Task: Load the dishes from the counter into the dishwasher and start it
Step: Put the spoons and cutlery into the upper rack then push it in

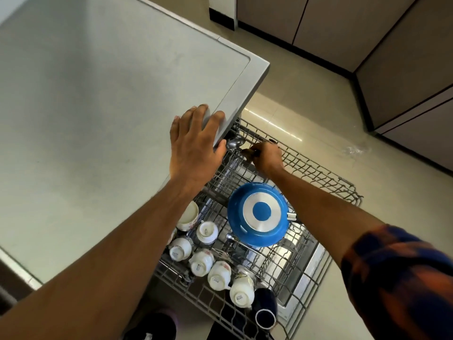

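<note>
Head view, counted: six white cups, one dark mug, one blue pan, one fork, and two spoons, a far spoon and a near spoon. A seventh cup may hide behind the left forearm; the view there is too blocked to tell.

The left hand lies spread on the corner edge of the pale desk, fingers straight on top and thumb hanging over the side. Its grip is wide and holds nothing. The right hand reaches over the far end of the wire rack. Its grip is narrow, fingertips pinched on the handle of the far spoon, whose bowl lies just beside the left thumb.

The rack stands pulled out over the tiled floor. In its middle the pan sits upside down, its silver base with a blue disc facing up. In the near part the cups stand close together in rows, most of them bottom up, one at the far end showing its inside. The mug lies at the near end with its mouth toward the camera. The near spoon and the fork lie between the cups and the pan. A checked sleeve covers the right upper arm. Grey cabinets line the far side of the floor.
</note>
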The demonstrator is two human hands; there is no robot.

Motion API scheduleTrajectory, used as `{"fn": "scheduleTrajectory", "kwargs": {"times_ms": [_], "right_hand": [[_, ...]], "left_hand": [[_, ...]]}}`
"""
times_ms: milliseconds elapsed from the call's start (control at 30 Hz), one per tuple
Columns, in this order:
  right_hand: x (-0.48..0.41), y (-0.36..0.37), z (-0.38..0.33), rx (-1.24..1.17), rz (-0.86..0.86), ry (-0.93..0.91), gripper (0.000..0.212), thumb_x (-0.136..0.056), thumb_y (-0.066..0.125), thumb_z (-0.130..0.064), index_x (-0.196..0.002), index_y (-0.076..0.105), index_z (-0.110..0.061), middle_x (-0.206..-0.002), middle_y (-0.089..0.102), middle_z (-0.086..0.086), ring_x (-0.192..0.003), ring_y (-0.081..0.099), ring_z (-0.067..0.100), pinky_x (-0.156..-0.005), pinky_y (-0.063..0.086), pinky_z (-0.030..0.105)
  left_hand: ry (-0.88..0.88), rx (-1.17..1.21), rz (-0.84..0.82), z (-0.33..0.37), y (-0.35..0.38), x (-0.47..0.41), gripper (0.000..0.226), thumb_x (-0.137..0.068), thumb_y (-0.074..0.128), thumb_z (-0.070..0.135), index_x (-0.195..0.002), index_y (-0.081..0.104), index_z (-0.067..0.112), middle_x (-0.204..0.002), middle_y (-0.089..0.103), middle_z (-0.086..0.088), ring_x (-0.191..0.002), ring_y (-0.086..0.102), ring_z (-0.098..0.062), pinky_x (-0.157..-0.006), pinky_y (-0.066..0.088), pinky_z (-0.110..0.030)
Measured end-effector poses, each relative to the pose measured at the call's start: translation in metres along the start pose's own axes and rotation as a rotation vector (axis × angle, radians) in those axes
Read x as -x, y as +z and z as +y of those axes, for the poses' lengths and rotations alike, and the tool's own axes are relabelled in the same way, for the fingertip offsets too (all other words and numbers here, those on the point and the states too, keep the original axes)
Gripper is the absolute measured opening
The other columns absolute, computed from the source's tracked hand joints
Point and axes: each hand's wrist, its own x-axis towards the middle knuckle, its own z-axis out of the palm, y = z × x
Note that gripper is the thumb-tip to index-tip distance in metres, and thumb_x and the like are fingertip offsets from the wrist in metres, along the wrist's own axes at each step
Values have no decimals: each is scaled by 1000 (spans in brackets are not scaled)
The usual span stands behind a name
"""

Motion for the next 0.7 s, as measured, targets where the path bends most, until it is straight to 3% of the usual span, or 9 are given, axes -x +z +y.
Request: {"fn": "scheduleTrajectory", "kwargs": {"times_ms": [100,233,467,567,700], "right_hand": [[-15,17,8,43,-23,58,14,-93,71,-26,-104,72,-18,-91,71,2,-85,68,20,-82,60,44],[-24,31,16,108,25,93,29,-93,67,-44,-104,72,-17,-92,70,5,-83,67,22,-80,60,46],[-29,41,12,129,27,120,25,-99,61,-33,-107,69,-10,-87,66,6,-80,65,23,-78,59,42],[-26,42,8,106,28,128,23,-96,65,-23,-116,66,-13,-94,66,5,-83,64,20,-81,60,38],[-19,40,10,93,48,186,30,-92,67,-24,-120,64,-14,-103,69,8,-89,64,23,-82,59,40]], "left_hand": [[2,-6,6,-1,2,0,54,-88,67,36,-135,43,30,-145,41,-5,-138,35,-27,-117,28,-48],[5,-33,11,-3,5,0,53,-88,65,37,-136,43,31,-145,40,-5,-139,35,-27,-116,28,-48],[6,-40,5,-5,7,-1,53,-88,63,38,-136,43,31,-146,40,-6,-139,35,-27,-116,30,-49],[5,-35,9,-6,8,-1,53,-88,64,38,-136,43,31,-146,40,-6,-139,36,-28,-115,30,-50],[9,-26,3,-7,9,-1,53,-88,63,37,-136,42,31,-147,39,-6,-140,34,-27,-115,31,-51]]}}
